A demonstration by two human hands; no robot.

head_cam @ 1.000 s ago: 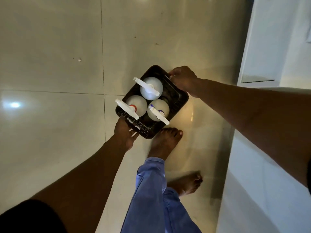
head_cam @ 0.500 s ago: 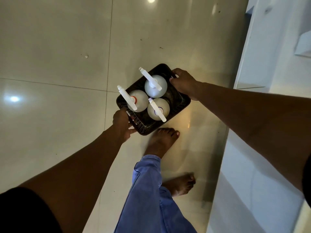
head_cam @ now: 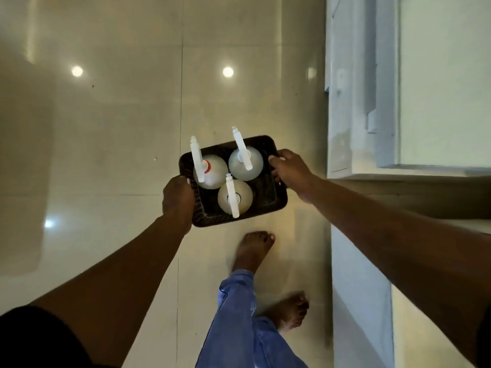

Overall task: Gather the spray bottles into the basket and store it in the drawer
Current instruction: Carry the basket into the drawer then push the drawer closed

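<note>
Fingers of my left hand (head_cam: 178, 199) clenched one short side of the dark perforated plastic basket (head_cam: 276, 193), and my right hand (head_cam: 289, 168) gripped the opposite rim. Inside it stood three round translucent spray bottles (head_cam: 245, 166) with white nozzles, carried above the glossy tiled floor (head_cam: 106, 128).

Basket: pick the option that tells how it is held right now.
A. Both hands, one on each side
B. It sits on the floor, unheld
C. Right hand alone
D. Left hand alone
A: the left hand grips one side of the basket and the right hand the opposite rim, holding it above the floor with three spray bottles inside.
</note>
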